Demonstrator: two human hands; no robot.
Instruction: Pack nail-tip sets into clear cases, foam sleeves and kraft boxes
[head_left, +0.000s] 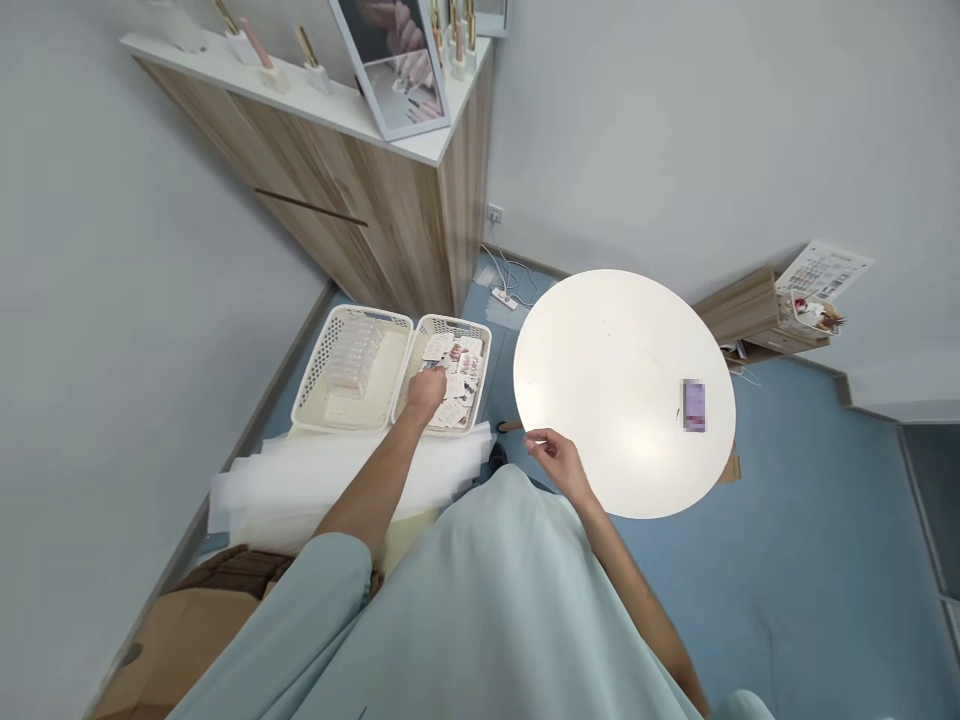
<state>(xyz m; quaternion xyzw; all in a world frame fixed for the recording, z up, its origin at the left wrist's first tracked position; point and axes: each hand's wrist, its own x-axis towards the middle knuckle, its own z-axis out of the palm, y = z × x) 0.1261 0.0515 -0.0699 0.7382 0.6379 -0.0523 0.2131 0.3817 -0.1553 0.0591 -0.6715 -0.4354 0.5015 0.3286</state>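
Observation:
My left hand (pixel 427 392) reaches down into the right-hand white basket (pixel 486 375), its fingers closed over the pile. What they grip, if anything, is hidden under the hand. Small white cards or packets (pixel 454 412) with printed pictures lie loosely heaped in that basket. My right hand (pixel 559 463) hovers by the near left edge of the round white table (pixel 600 370), fingers loosely bent and apart, with nothing visible in it. Beside the first basket stands another white basket (pixel 304 400), holding a stack of clear plastic boxes (pixel 355 355).
White wrapping sheets (pixel 300 485) lie before the baskets, with a cardboard box (pixel 187 640) nearer me. A wood-grain cabinet (pixel 360 215) stands behind. On the table lies a blurred purple item (pixel 694 406). A power strip (pixel 505 299) with cables rests on the floor.

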